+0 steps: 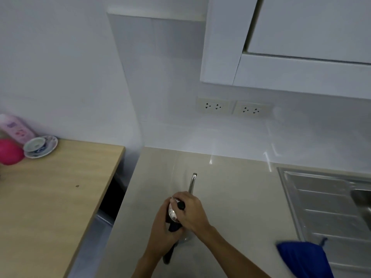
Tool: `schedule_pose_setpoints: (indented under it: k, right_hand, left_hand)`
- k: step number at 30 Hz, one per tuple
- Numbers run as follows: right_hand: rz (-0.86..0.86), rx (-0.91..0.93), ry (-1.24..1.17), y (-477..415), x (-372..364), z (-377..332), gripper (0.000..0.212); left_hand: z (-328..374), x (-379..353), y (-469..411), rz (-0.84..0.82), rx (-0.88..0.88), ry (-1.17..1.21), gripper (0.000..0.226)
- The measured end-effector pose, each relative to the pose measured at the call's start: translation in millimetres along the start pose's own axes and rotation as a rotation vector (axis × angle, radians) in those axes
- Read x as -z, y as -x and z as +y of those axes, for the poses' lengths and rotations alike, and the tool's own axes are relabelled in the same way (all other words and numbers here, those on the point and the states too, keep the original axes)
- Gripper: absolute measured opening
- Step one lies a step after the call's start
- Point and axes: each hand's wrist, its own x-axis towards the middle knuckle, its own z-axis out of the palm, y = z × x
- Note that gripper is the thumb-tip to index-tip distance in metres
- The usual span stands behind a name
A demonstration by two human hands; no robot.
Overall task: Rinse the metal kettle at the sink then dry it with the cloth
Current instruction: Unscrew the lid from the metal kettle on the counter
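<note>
The metal kettle [174, 214] stands on the beige counter [236, 197], its thin spout [193, 182] pointing away from me. My left hand [162, 235] wraps around its black handle on the near side. My right hand [191, 212] lies over the lid, fingers around the black knob [181, 205]. Most of the kettle's body is hidden under both hands. A blue cloth [303, 259] lies at the lower right, on the near edge of the steel sink's drainboard [325, 207].
A wooden table [50, 197] stands left of the counter across a dark gap. On its far corner sit a cup on a saucer [39, 146], a pink round object [9, 151] and a pink bottle [17, 128]. Wall sockets [233, 107] and a white cabinet [291, 47] are above.
</note>
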Motion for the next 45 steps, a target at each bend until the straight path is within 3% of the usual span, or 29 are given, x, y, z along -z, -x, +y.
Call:
schedule_pose_setpoints:
  k: [6,20,28,30,37,45]
  right_hand:
    - [-0.047,0.02,0.004,-4.2,2.6,2.5,0.028]
    - [0.019,0.149,0.133,0.9,0.7,2.9,0.04]
    - [-0.125,0.043,0.05,-10.2,18.4,0.2,0.043]
    - [-0.148,0.093,0.12,-10.3,18.9,-1.4,0.042]
    - [-0.051,0.163,0.133,1.7,19.5,-3.6,0.04]
    - [0.111,-0.018,0.095,61.7,59.1,48.3,0.055]
  left_hand:
    - [-5.8,-0.6,1.9,0.001,0.031,-0.009,0.086]
    - [-3.2,-1.1,0.7,-0.034,0.013,-0.044,0.086]
    - [7.9,0.8,2.7,-0.034,0.011,0.005,0.079]
    - [9.6,1.9,4.5,-0.038,0.017,0.013,0.076]
    - [10.9,2.0,5.7,-0.071,0.031,-0.01,0.071]
    - [4.4,1.5,5.7,-0.07,0.086,-0.043,0.088]
